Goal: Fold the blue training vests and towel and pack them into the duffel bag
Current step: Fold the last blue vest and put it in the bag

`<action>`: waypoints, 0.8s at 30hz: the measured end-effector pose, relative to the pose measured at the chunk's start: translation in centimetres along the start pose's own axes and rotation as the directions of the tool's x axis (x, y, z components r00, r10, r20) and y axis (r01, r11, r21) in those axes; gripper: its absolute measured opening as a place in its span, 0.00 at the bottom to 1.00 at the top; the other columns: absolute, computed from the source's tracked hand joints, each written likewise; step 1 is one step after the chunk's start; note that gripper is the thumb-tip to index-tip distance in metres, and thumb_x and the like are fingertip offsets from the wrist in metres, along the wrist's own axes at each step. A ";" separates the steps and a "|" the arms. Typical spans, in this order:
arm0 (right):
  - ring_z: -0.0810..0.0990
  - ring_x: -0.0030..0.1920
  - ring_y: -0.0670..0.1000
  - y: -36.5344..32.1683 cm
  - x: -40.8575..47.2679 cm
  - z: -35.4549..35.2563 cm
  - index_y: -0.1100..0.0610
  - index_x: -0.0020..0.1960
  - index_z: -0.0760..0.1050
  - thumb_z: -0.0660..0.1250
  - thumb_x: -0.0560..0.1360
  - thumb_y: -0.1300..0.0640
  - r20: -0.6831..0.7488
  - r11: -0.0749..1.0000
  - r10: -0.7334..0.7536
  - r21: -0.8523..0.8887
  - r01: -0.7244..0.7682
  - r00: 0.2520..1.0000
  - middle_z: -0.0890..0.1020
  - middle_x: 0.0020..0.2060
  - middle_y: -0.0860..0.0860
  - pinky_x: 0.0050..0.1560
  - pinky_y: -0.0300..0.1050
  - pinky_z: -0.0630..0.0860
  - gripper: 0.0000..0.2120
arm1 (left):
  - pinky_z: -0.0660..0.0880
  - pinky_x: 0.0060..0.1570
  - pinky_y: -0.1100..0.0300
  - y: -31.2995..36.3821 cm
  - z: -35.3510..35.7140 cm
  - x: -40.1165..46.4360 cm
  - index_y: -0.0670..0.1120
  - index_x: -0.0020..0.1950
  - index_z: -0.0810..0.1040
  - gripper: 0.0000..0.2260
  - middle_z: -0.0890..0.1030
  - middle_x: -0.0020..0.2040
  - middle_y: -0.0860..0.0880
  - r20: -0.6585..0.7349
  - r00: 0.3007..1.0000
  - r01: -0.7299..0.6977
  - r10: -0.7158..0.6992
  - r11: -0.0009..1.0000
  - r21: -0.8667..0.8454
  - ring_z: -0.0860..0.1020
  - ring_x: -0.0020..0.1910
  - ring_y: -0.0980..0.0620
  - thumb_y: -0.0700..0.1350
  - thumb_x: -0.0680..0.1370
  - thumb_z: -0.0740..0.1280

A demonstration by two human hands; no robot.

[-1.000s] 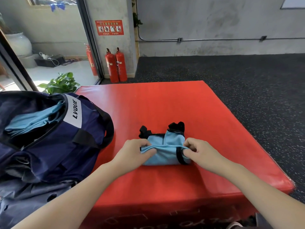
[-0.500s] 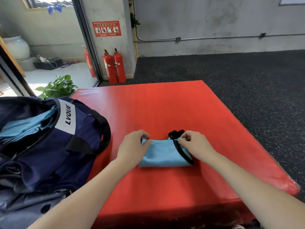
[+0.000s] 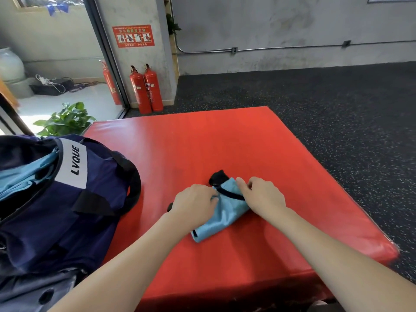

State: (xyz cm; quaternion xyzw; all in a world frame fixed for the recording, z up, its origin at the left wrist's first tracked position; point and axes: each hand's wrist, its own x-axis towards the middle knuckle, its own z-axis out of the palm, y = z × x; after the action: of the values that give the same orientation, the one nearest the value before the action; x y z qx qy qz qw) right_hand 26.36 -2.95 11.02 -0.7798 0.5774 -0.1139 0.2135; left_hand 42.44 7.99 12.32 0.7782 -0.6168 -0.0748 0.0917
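Vest (image 3: 221, 218), light blue with black trim, lies folded into a small packet on the red mat (image 3: 225, 143), near its front edge and right of the duffel bag (image 3: 67, 210). Both hands press on it: the left hand (image 3: 194, 204) with fingers curled onto its left end, the right hand (image 3: 262, 194) with fingers pinching the far right corner. The fold looks to be in its last tuck. Next it wants gripping as one bundle and carrying left into the bag, whose open mouth already shows light blue cloth (image 3: 20, 174) inside.
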 end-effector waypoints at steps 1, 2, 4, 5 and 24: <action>0.81 0.52 0.59 0.0 -0.2 -0.1 0.51 0.49 0.75 0.53 0.79 0.31 0.000 1.000 -0.005 0.003 0.005 1.000 0.82 0.48 0.53 0.50 0.51 0.74 0.25 | 0.68 0.37 0.54 0.3 -0.1 -0.2 0.50 0.42 0.77 0.11 0.77 0.41 0.50 -0.010 0.999 0.039 -0.039 0.999 0.015 0.76 0.44 0.45 0.49 0.80 0.58; 0.80 0.52 0.59 0.1 -0.4 -0.2 0.51 0.50 0.75 0.55 0.79 0.31 0.001 1.000 -0.013 0.005 0.013 1.000 0.82 0.48 0.53 0.50 0.51 0.74 0.24 | 0.64 0.34 0.54 0.6 -0.2 -0.5 0.48 0.35 0.71 0.13 0.73 0.36 0.49 -0.013 0.998 0.063 -0.063 0.998 -0.001 0.74 0.40 0.42 0.48 0.79 0.58; 0.80 0.51 0.57 0.1 -0.8 -0.1 0.52 0.52 0.74 0.60 0.77 0.33 0.035 0.999 -0.038 0.023 0.038 0.999 0.81 0.48 0.51 0.48 0.50 0.74 0.22 | 0.60 0.30 0.54 1.3 -0.4 -1.2 0.47 0.30 0.62 0.17 0.66 0.29 0.49 0.015 0.997 0.076 -0.075 0.995 -0.070 0.72 0.35 0.39 0.44 0.78 0.61; 0.79 0.50 0.56 0.0 -0.9 -0.1 0.52 0.51 0.73 0.63 0.76 0.34 0.076 0.998 -0.048 0.049 0.044 0.996 0.80 0.48 0.50 0.47 0.50 0.75 0.20 | 0.61 0.27 0.57 1.7 -0.6 -1.5 0.46 0.29 0.61 0.18 0.65 0.27 0.49 0.039 0.997 0.073 -0.070 0.992 -0.101 0.71 0.31 0.42 0.42 0.78 0.62; 0.82 0.38 0.47 -1.5 -3.8 -2.1 0.56 0.45 0.78 0.77 0.71 0.64 0.475 0.771 -0.421 0.637 0.028 0.773 0.83 0.37 0.48 0.39 0.40 0.76 0.10 | 0.75 0.57 0.58 -1.9 -4.5 -3.4 0.57 0.47 0.88 0.08 0.81 0.55 0.49 0.221 0.964 0.038 0.146 0.750 -0.660 0.78 0.52 0.59 0.43 0.73 0.75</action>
State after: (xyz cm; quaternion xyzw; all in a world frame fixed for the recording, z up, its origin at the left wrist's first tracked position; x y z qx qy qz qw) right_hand 25.58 0.65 13.82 -0.7336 0.3114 -0.0657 0.6005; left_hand 44.52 11.93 16.27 0.6608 -0.5797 -0.3853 0.2808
